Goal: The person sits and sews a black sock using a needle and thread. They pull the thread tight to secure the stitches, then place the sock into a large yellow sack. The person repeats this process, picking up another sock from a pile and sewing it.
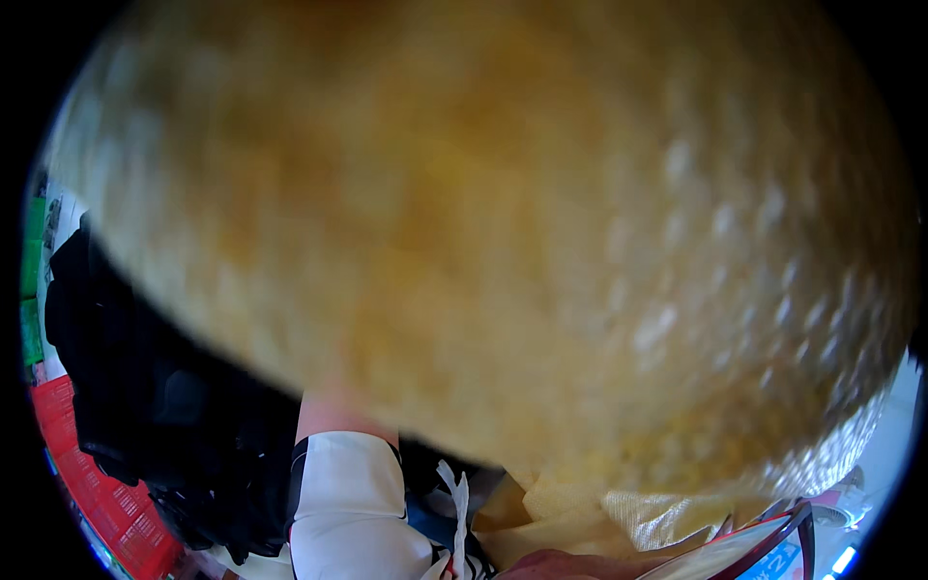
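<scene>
A big yellowish woven sack [580, 251] hangs right before me, blurred, and hides most of the view. From the lower edge my left arm in a white sleeve [350, 493] reaches up, and the bare wrist of my left hand [338, 414] goes behind the sack. Its fingers are hidden. Low down, a strip of bare skin [570, 565], perhaps my right hand or forearm, lies against a loose tan fold of sacking [565, 512]; no fingers can be made out there. A heap of black, cloth-like material [174, 406] sits left of the white sleeve.
Red slatted plastic crates [92, 474] stand at the lower left, with green containers [31, 271] above them by the rim. At the lower right is a bag-like thing with a dark red edge [773, 532]. A torn white strip [456, 503] dangles beside my sleeve.
</scene>
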`<state>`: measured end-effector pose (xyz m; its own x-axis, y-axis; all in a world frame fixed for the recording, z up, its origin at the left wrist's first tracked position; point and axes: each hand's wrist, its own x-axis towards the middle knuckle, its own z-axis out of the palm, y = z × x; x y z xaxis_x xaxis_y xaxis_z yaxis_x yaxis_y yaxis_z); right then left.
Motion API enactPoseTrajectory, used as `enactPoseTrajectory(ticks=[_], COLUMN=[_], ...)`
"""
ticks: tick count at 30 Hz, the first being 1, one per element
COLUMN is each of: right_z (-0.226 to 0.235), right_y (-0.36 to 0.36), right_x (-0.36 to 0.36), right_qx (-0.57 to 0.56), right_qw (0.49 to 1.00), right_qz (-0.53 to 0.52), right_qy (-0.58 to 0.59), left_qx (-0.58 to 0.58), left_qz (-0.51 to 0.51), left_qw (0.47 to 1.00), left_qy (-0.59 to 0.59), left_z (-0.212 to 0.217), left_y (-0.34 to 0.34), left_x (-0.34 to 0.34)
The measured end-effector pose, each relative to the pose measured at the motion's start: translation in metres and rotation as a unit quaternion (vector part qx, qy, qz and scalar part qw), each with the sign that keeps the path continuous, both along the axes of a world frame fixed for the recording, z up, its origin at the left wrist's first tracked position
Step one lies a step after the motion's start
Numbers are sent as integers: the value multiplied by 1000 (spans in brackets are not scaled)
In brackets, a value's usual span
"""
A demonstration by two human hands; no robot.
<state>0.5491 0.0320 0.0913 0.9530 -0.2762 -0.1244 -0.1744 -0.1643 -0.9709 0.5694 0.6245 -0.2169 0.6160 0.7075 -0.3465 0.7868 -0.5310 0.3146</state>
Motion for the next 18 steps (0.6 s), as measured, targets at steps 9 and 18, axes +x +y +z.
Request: enactPoseTrajectory(ticks=[9, 18], right_z=[-6, 7], right_y=[2, 1], right_x=[-2, -18], right_qx=[-11, 6], right_qw=[1000, 999], right_qz=[3, 47], right_qy=[0, -17], left_qx=[2, -42], left_qz=[-12, -61], left_qw=[1000, 996], left_qy=[-25, -58], left_z=[-11, -5], left_y=[2, -43], left_x=[8, -3])
